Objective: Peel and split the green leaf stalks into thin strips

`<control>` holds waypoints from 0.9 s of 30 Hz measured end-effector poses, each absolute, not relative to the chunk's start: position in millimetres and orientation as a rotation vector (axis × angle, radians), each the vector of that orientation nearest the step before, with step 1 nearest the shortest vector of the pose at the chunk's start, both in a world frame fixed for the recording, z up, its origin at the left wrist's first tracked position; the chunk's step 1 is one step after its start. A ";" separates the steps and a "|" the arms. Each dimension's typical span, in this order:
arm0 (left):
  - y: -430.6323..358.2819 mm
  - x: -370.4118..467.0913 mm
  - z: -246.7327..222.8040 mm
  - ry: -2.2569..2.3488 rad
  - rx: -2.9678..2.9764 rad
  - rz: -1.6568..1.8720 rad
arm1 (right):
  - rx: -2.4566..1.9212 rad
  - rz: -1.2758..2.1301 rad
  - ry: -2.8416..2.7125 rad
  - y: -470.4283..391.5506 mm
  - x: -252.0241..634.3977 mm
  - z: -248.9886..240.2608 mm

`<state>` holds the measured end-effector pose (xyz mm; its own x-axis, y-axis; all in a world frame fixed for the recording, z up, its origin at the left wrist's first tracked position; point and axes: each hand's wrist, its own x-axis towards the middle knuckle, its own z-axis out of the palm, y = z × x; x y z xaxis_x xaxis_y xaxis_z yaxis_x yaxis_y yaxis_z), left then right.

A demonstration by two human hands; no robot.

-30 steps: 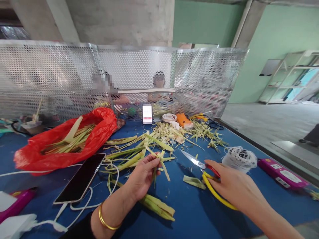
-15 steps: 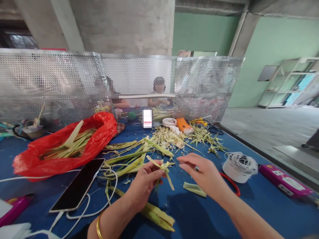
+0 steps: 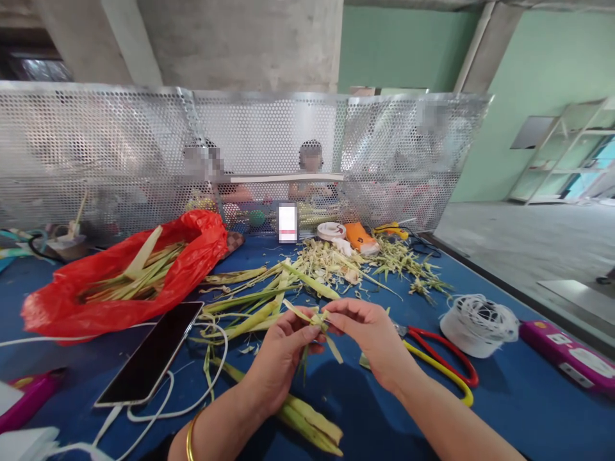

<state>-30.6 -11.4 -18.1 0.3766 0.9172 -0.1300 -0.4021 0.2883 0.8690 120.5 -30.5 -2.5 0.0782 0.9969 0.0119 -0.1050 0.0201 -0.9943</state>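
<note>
The person's left hand (image 3: 283, 355) is pinching a small folded piece of palm leaf (image 3: 314, 323) between thumb and fingertips, its fingers curled closed around the strips. The right hand (image 3: 372, 339) is meeting it from the right, thumb and forefinger closing on the same leaf piece, so both hands are gripping it just above the blue table (image 3: 504, 410), near the middle of the scene. Loose strip ends are hanging down below the fingers.

Just right of the right hand, scissors (image 3: 439, 358) with red and yellow handles are lying flat on the table (their blades are mostly hidden behind the hand). Further right a spool of white string (image 3: 479, 324) is sitting, with a pink box (image 3: 569, 357) beyond it. To the left a phone (image 3: 150, 353) is resting face up on a white cable, and a red plastic bag (image 3: 120, 275) is holding more leaves. Trimmed scraps (image 3: 336, 259) are piling up at the far side, before a perforated metal screen (image 3: 120, 153).
</note>
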 end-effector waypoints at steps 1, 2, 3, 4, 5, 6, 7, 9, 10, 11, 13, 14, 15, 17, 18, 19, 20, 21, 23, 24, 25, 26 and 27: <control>-11.4 -30.6 -18.2 0.731 0.855 0.992 | -1.145 1.196 -1.078 -30.1 120.0 -3.2; -11.4 -30.7 -18.1 0.735 0.852 0.989 | -1.144 1.196 -1.077 -29.9 119.6 -3.8; -11.4 -30.7 -17.9 0.735 0.849 0.987 | -1.153 1.185 -1.083 -29.8 119.3 -4.4; -11.4 -30.8 -17.6 0.735 0.847 0.985 | -1.170 1.162 -1.099 -29.9 119.3 -5.0; -11.4 -30.8 -17.4 0.739 0.844 0.983 | -1.193 1.125 -1.128 -30.2 119.3 -5.6; -11.4 -30.6 -17.1 0.744 0.842 0.980 | -1.217 1.078 -1.168 -30.5 119.5 -6.2; -11.4 -30.4 -16.8 0.749 0.841 0.978 | -1.237 1.023 -1.216 -30.9 119.7 -6.6; -11.6 -29.8 -16.6 0.761 0.842 0.976 | -1.260 0.914 -1.322 -31.9 120.3 -7.0; -11.7 -29.5 -16.6 0.764 0.845 0.974 | -1.269 0.864 -1.367 -32.4 120.4 -6.9; -12.0 -29.2 -16.8 0.763 0.854 0.971 | -1.278 0.821 -1.403 -32.8 120.5 -6.8; -12.5 -28.7 -17.5 0.763 0.875 0.959 | -1.289 0.755 -1.450 -33.1 120.5 -6.7; -12.7 -28.5 -17.9 0.768 0.884 0.948 | -1.293 0.732 -1.463 -32.9 120.5 -7.0; -12.8 -28.5 -18.3 0.779 0.889 0.936 | -1.297 0.723 -1.470 -32.4 120.5 -7.4; -12.7 -28.7 -18.6 0.799 0.891 0.916 | -1.287 0.770 -1.458 -30.7 121.2 -8.9; -12.4 -29.0 -18.6 0.806 0.891 0.908 | -1.270 0.827 -1.436 -29.7 121.9 -9.7; -12.0 -29.2 -18.5 0.811 0.895 0.906 | -1.247 0.890 -1.404 -28.8 122.7 -10.4; -11.6 -29.4 -18.3 0.817 0.902 0.908 | -1.224 0.945 -1.369 -28.1 123.6 -11.0; -11.2 -29.7 -18.1 0.827 0.907 0.912 | -1.212 0.981 -1.344 -27.6 124.4 -11.5; -10.7 -30.1 -18.0 0.854 0.912 0.918 | -1.247 0.989 -1.336 -27.5 125.3 -12.2; -10.6 -30.4 -18.1 0.866 0.912 0.921 | -1.282 0.974 -1.346 -27.6 125.2 -12.2; -10.5 -30.6 -18.4 0.875 0.917 0.922 | -1.317 0.957 -1.359 -27.8 124.9 -12.1; -10.4 -30.9 -18.8 0.881 0.930 0.915 | -1.342 0.940 -1.369 -27.9 124.4 -11.6; -10.2 -31.2 -19.4 0.888 0.952 0.903 | -1.358 0.922 -1.379 -28.0 124.3 -10.6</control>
<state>-31.2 -10.2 -19.4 0.3525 0.9111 -0.2134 -0.2288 0.3050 0.9244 124.3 -28.0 -10.6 0.0762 0.9898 0.1204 0.2672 0.0961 -0.9588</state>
